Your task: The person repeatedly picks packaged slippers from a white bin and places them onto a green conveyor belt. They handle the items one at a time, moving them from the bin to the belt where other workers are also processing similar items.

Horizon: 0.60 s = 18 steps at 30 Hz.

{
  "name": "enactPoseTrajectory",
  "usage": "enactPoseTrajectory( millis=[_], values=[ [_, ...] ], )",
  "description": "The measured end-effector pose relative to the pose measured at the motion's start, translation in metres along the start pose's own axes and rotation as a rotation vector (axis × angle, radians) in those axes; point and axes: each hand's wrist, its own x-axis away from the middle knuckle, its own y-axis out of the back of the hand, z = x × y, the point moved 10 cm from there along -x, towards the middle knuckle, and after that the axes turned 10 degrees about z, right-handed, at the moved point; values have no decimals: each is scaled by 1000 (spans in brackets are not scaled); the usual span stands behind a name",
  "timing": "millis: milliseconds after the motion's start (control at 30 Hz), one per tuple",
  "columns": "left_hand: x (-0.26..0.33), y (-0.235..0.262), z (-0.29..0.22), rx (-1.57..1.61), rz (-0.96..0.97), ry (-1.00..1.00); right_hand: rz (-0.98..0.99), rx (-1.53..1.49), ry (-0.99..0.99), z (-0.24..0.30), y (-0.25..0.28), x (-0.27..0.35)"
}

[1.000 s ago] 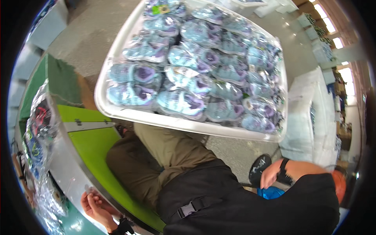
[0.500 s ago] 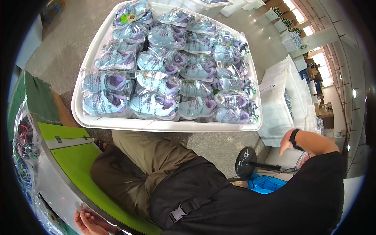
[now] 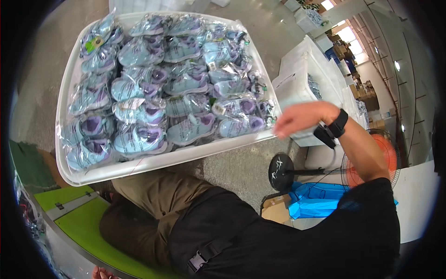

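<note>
A large white bin (image 3: 139,168) holds rows of light-blue and purple shoes (image 3: 141,139), each wrapped in clear printed plastic. My right hand (image 3: 302,117), wearing a black wristband, is at the bin's near right corner. Its fingers stretch loosely toward the rim, slightly blurred, with nothing seen in them; contact with the rim is unclear. At the lower left, just the fingertips of my left hand (image 3: 101,273) show by the edge of a grey-topped, green-sided table (image 3: 83,223). Whether they hold anything is hidden.
More white bins (image 3: 297,69) stand to the right. A fan (image 3: 371,158) with a round black base (image 3: 281,172), a blue plastic bag (image 3: 313,200) and a cardboard box (image 3: 276,208) are on the floor at my right. Plastic-bagged goods (image 3: 29,216) lie on the table's far left.
My right hand has moved left and up to the bin's corner. My left hand has slipped mostly out of the lower edge. The view has turned, so the bin appears tilted and further left.
</note>
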Motion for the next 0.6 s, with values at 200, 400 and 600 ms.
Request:
enactPoseTrajectory(
  millis=[200,400,600],
  values=[
    [16,-173,-70,-54,630,-67,-167,181,740,290,61,54],
    [33,-402,-60,-308,1064,-472,2,146,872,400,52,94],
    [59,-481,18,-454,1389,-463,-191,205,1166,408,74,146]
  ],
)
